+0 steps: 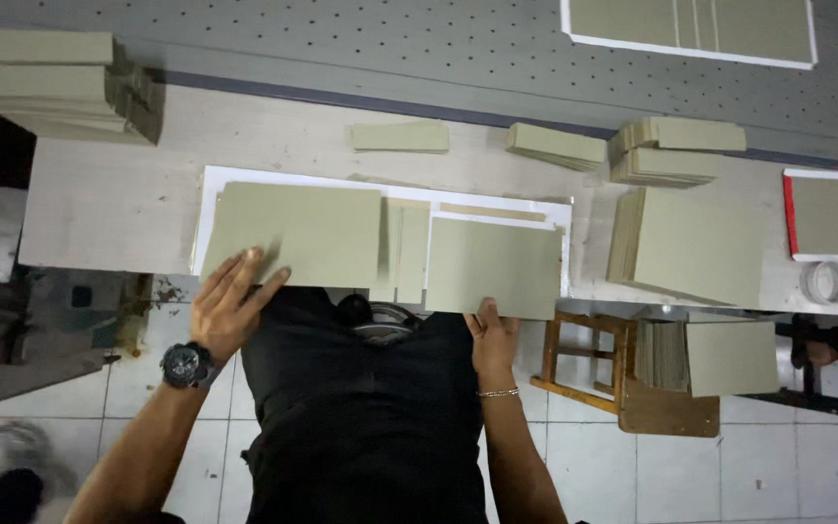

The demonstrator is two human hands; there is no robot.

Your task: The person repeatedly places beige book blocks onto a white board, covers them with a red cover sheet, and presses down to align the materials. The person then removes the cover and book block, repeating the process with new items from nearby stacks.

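A white sheet (213, 184) lies on the table edge with grey-green cardboard panels on it. My left hand (230, 309), with a dark watch on its wrist, rests flat with spread fingers on the near edge of the large left panel (298, 231). My right hand (493, 338), wearing a thin bracelet, grips the near edge of the right panel (495, 264). Between the two panels lie narrow cardboard strips (405, 247).
Stacks of cardboard stand at the back left (55, 85), the back middle (557, 146) and the right (691, 243). A tape roll (824, 281) and a red-edged board (831, 215) are far right. A wooden stool (623, 374) holds more boards beside my right leg.
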